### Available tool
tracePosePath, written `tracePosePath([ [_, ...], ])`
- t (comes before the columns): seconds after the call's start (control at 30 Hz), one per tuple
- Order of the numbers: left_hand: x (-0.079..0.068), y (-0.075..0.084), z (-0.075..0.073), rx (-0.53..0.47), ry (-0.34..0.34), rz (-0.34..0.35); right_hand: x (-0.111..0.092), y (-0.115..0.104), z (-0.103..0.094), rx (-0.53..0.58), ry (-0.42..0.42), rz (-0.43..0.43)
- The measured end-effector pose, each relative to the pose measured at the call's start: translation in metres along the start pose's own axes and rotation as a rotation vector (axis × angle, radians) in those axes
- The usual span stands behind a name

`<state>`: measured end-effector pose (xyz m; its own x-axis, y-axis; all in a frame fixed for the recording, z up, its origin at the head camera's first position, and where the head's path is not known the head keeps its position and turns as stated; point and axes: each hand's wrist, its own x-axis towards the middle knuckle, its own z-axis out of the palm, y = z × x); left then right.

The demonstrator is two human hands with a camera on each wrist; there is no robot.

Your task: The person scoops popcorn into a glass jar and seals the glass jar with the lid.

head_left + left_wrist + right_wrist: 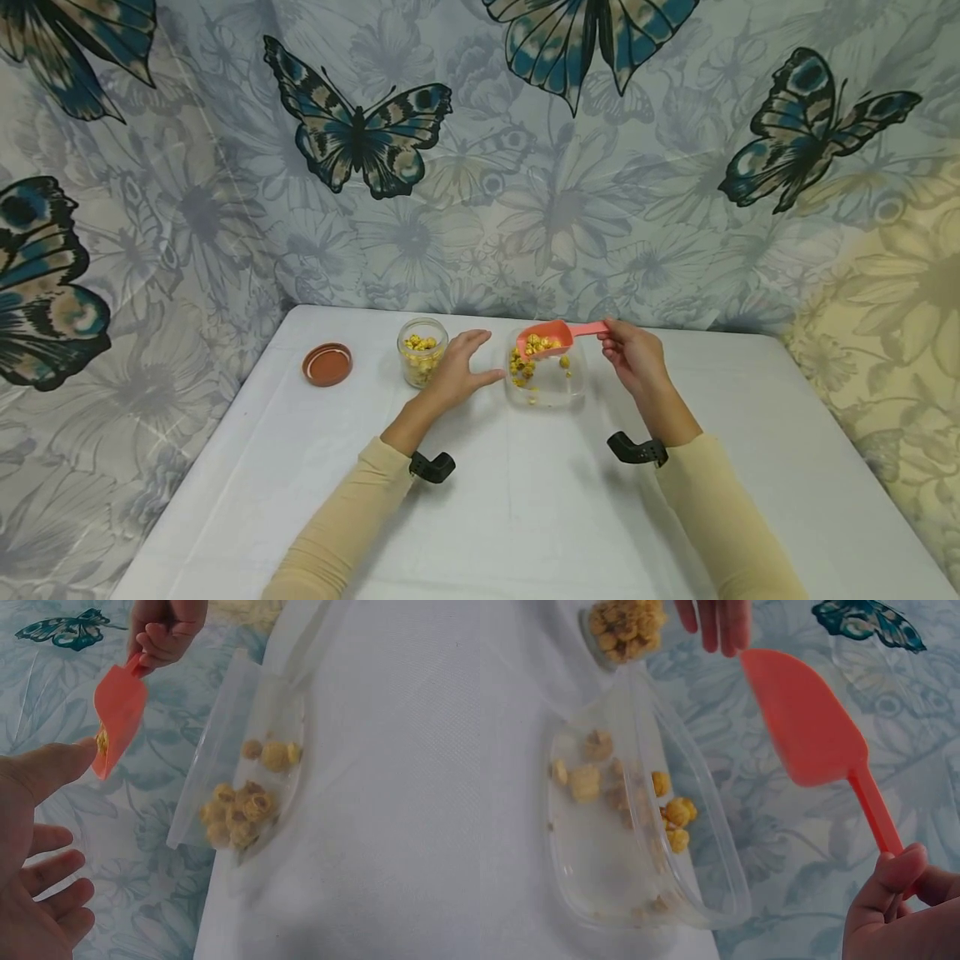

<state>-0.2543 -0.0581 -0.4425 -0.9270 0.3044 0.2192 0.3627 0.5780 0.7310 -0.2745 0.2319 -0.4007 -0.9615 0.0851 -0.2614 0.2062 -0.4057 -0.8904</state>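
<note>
My right hand point(636, 357) pinches the handle of a coral-red scoop point(810, 720), which carries yellow caramel popcorn point(540, 343) above a clear plastic container point(558, 390). More popcorn pieces point(240, 814) lie on that container's floor, mostly toward its left side. Fingers spread and thumb apart, my left hand point(457, 373) is between the container and a glass jar point(412, 371) of popcorn. In the left wrist view its index finger overlaps the scoop's tip. The hand partly covers the jar's right side in the head view.
A round brown lid point(327, 365) lies left of the jar on the white-covered table point(510, 508). Behind the table's far edge hangs a butterfly-patterned cloth point(420, 258). Each wrist wears a black camera band point(637, 448).
</note>
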Motion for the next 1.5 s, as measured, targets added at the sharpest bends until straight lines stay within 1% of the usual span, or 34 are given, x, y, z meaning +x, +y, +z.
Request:
tracePosePath([
  [0.17,-0.001,0.002,-0.005,0.026,-0.038,-0.019,0.001,0.000,0.004,-0.014,-0.021,0.003],
  [0.23,-0.001,0.003,-0.006,0.032,-0.040,-0.020,0.001,0.000,0.006,-0.015,-0.024,0.005],
  [0.37,-0.002,0.003,-0.009,0.034,-0.009,-0.014,0.003,0.001,0.010,-0.020,-0.025,0.006],
  [0.57,-0.002,0.004,-0.012,0.040,0.015,-0.051,0.005,0.002,0.015,-0.019,-0.017,-0.005],
  [0.77,-0.003,0.003,-0.015,0.045,0.032,-0.066,0.005,0.003,0.018,0.005,-0.035,-0.005],
  [1.0,-0.004,0.001,-0.020,0.039,0.074,-0.043,0.008,0.004,0.026,0.000,-0.015,-0.002],
  [1.23,-0.005,0.000,-0.026,0.042,0.102,-0.054,0.008,0.003,0.035,0.041,-0.057,-0.011],
  [1.37,-0.005,0.000,-0.031,0.044,0.134,-0.063,0.009,0.003,0.041,0.046,-0.064,-0.017],
  [1.5,-0.006,-0.001,-0.036,0.054,0.151,-0.080,0.011,0.004,0.047,0.063,-0.054,-0.016],
])
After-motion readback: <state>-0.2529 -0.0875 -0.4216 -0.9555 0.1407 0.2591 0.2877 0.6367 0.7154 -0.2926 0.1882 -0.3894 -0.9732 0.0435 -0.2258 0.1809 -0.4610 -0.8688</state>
